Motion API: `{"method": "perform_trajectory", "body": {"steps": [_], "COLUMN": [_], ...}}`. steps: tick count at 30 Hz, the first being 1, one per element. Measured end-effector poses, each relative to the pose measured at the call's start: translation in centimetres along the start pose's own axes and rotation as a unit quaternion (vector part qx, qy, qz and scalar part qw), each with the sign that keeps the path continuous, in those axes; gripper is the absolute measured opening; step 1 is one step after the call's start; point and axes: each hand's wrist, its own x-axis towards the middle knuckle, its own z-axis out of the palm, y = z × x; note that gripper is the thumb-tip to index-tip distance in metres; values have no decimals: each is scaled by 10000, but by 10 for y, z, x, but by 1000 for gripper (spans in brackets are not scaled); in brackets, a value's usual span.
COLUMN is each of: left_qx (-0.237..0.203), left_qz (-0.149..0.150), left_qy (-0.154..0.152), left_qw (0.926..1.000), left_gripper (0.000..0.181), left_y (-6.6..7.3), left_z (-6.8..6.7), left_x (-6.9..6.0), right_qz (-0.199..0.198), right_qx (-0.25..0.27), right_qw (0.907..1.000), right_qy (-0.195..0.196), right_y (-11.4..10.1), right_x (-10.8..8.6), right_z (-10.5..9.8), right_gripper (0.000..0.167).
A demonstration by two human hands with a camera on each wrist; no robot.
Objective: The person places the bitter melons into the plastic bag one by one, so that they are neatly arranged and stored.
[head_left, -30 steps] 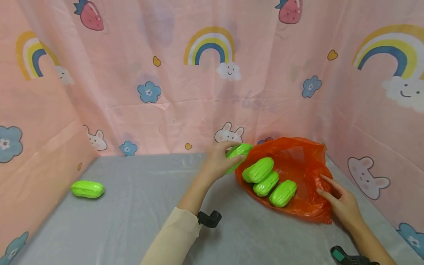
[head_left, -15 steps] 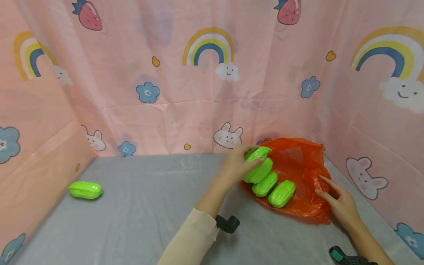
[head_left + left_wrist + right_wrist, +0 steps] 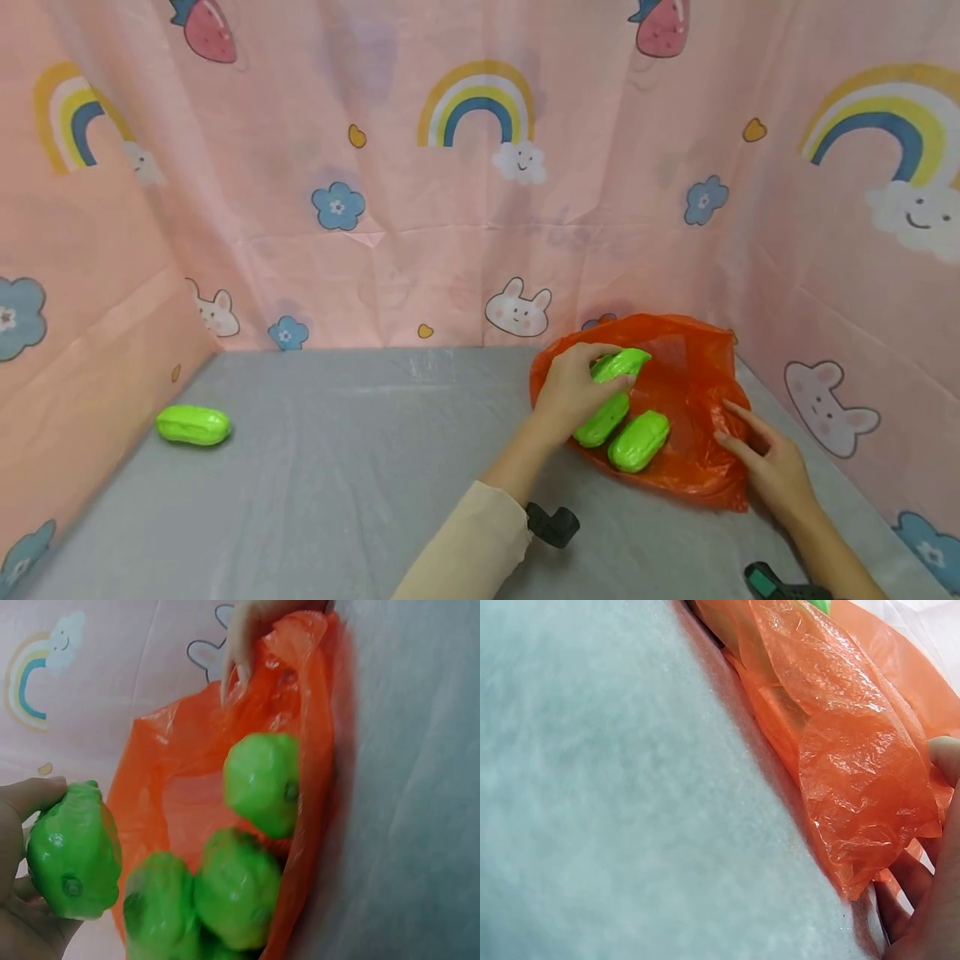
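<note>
An orange-red plastic bag [image 3: 678, 362] lies on its side at the right, its mouth facing left. My left hand [image 3: 572, 393] grips a light green, ridged gourd [image 3: 75, 851] by its sides, over the bag's mouth. Inside the bag lie several similar gourds, among them a front gourd [image 3: 639, 442] and a second gourd [image 3: 602, 422] partly behind the held one. At the bag's right side, my right hand [image 3: 782, 471] holds the bag's edge between thumb and fingers. Another gourd [image 3: 193, 425] lies alone on the table at the far left.
A grey cloth covers the table [image 3: 337, 492]. Pink printed curtains [image 3: 420, 250] stand behind and on both sides, the back one close behind the bag. Black camera mounts [image 3: 553, 525] sit on the wrists.
My left hand has carried the gourd rightward, from the bag's left edge to over its opening, and now hides some gourds inside. My right hand has stayed at the bag.
</note>
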Motion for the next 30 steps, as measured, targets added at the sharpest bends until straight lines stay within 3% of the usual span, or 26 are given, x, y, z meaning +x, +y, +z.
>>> {"method": "perform_trajectory", "body": {"steps": [14,22,30], "left_qx": [299,452,753], "left_qz": [-159,-110,-308], "left_qy": [-53,2,84], "left_qw": [9994,9989,9966], "left_gripper": [38,34,32], "left_y": [9,5,7], "left_z": [40,50,59], "left_x": [-6,-6,-8], "right_qz": [-3,-48,-6], "right_qx": [35,-38,0], "right_qw": [10000,10000,10000], "right_qy": [80,62,44], "right_y": [1,0,1], "right_x": [0,1,0], "right_z": [3,3,2], "right_gripper": [71,68,70]}}
